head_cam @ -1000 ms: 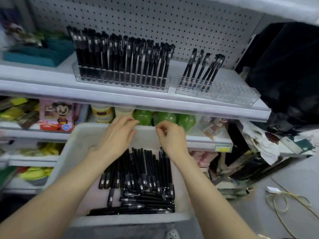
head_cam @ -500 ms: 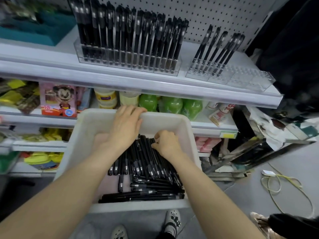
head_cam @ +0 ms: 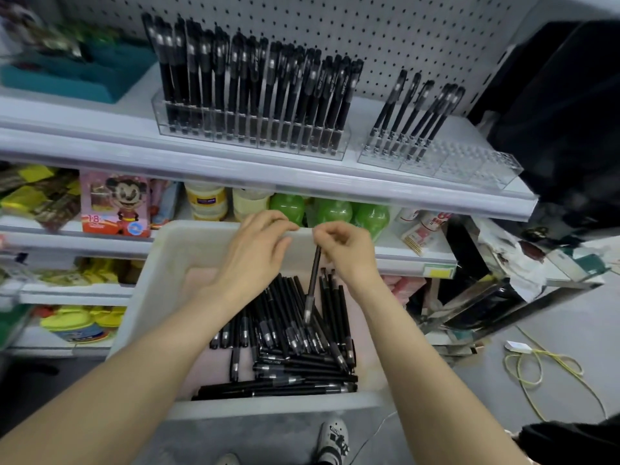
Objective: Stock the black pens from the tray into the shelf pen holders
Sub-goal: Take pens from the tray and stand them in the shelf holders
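The right hand (head_cam: 345, 250) is the working grip: its fingertips pinch the top end of one black pen (head_cam: 312, 286), which hangs nearly upright with its lower end just above the pile of pens (head_cam: 295, 357) in the pale tray (head_cam: 157, 280). The left hand (head_cam: 255, 250) hovers just beside it, fingers loosely bent, holding nothing that I can see.

Two clear holders stand on the upper shelf (head_cam: 100, 142). The left holder (head_cam: 250, 142) looks packed, its pens too dense to count. The right holder (head_cam: 469, 162) carries about seven pens at its left end, and the other slots are bare. It lies up and to the right of the held pen, nearer the right hand. The pen's long axis already roughly matches the leaning pens there, so little turning seems needed. The tray's pens run to dozens, uncountable.
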The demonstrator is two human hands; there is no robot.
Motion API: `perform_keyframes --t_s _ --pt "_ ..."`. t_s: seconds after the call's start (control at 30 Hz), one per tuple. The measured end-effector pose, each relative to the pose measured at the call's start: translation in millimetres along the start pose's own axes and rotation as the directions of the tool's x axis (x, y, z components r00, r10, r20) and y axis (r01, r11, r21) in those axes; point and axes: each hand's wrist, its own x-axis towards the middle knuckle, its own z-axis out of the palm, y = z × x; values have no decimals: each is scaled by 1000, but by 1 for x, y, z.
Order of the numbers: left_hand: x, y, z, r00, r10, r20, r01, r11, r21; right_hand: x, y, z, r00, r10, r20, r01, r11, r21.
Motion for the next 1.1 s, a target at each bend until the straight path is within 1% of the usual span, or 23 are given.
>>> perform_keyframes --t_s 0.03,0.1,0.13,0.17,0.2,0.23,0.27,0.3,0.33,0.37,0.4,0.43,0.47,0.5,0.6,0.7,0.77,0.87,0.93,0.97,1.03,1.1 --pt "2 10 -3 998 0 57 2 999 -38 3 -9 -7 999 -2 -48 7 995 98" --pt "8 27 -4 978 -38 204 64 991 -120 12 -23 -20 990 22 -143 16 966 257" --pt "11 33 -3 960 -66 272 109 984 -144 16 -28 -25 984 33 -175 22 953 303" --pt "14 37 -1 947 -88 309 141 978 -151 20 -32 -30 979 39 -198 28 946 324" --pt "18 39 1 943 -104 315 156 977 -144 22 -34 -35 976 21 -217 47 951 304" --pt "23 39 2 945 -120 304 165 978 -127 24 -34 -40 971 -37 -237 91 972 219" --pt "28 41 2 950 -129 286 164 981 -103 25 -32 -46 959 -140 -246 157 986 52" --pt "34 42 2 954 -130 269 156 984 -80 24 -29 -52 933 -282 -223 249 954 -166" --pt "40 44 2 959 -122 257 143 988 -65 23 -26 -57 883 -440 -163 356 855 -377" --pt "47 47 1 962 -107 250 124 991 -51 23 -22 -61 819 -568 -86 443 719 -536" --pt "54 51 1 965 -90 245 100 994 -33 23 -19 -65 762 -647 -13 494 594 -634" --pt "61 56 0 969 -69 238 72 997 -6 24 -16 -70 720 -692 45 521 497 -693" --pt "69 61 0 972 -42 233 37 999 23 25 -14 -74 695 -715 80 533 436 -726" --pt "75 66 0 973 -13 232 -1 998 59 26 -12 -79 689 -719 93 532 413 -740" --pt "95 84 2 967 84 239 -122 981 149 32 -10 -97 706 -706 54 521 466 -715" --pt "115 98 8 974 122 188 -145 983 113 43 -8 -124 730 -683 26 489 495 -718" --pt "131 101 13 981 147 128 -162 980 114 54 -9 -145 760 -649 -38 440 556 -705" --pt "151 100 22 977 197 79 -209 956 205 67 -20 -176 803 -557 -212 343 723 -600" --pt "161 99 31 971 223 84 -238 933 269 79 -29 -194 814 -485 -321 300 823 -482" --pt "165 98 37 969 228 90 -245 924 293 86 -35 -201 816 -451 -361 285 857 -429" --pt "170 95 45 970 222 102 -243 914 324 101 -45 -211 816 -420 -397 283 889 -359" --pt "172 93 51 972 214 100 -235 915 329 117 -52 -216 813 -414 -409 285 896 -341"
